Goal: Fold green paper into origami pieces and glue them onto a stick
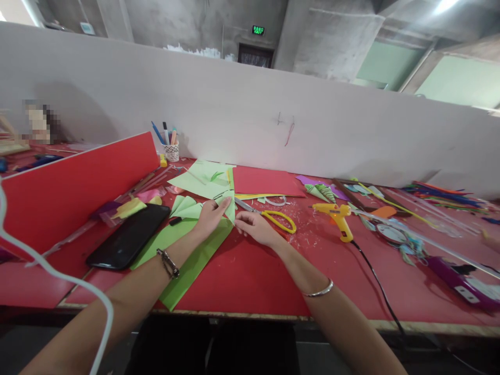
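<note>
My left hand (211, 214) pinches the top corner of a folded light green paper piece (230, 208), fingers closed on it. My right hand (253, 227) grips the same piece from the right, fingers curled at its lower edge. Under both hands lies a larger bright green sheet (191, 265) that runs toward the table's front edge. Yellow-handled scissors (273, 217) lie just behind my right hand, blades pointing left. More pale green paper (203, 179) is spread behind them.
A black phone (128, 237) lies left of the green sheet. A yellow glue gun (338, 216) with a black cord sits to the right. A red sheet (265, 182), a pen cup (171, 150), a red divider (70, 187) and craft scraps crowd the red table (253, 276).
</note>
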`<state>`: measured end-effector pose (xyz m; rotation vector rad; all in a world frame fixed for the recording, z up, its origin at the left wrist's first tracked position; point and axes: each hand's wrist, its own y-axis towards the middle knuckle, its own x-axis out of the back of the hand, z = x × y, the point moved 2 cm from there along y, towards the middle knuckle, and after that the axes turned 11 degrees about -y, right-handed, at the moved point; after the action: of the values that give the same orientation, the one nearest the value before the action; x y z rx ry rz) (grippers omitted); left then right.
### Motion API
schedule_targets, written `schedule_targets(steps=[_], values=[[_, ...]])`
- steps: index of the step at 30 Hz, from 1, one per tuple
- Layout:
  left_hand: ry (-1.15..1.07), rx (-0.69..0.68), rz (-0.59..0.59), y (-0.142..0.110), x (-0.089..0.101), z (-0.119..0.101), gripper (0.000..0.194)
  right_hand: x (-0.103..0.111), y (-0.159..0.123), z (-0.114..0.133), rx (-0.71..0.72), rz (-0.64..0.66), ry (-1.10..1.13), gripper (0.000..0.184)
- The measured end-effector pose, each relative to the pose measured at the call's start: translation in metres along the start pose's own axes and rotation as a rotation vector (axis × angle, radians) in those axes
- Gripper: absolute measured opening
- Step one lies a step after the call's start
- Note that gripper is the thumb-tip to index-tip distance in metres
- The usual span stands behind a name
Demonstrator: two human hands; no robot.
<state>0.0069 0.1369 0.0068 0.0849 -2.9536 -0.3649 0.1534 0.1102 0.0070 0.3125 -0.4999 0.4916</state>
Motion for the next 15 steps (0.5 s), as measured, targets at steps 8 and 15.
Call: schedule_targets(steps=[8,15], values=[[-0.019,0.005,-0.044,0.0014,0.0026,-0.0010,0.051,-0.0019,0.0015,-0.0035,-0.019,0.002,0.007,0.016],[-0.016,0.016,-0.055,0.0019,0.0030,-0.0007,0.052,-0.0005,0.0010,-0.0010,-0.047,-0.001,0.009,0.023]])
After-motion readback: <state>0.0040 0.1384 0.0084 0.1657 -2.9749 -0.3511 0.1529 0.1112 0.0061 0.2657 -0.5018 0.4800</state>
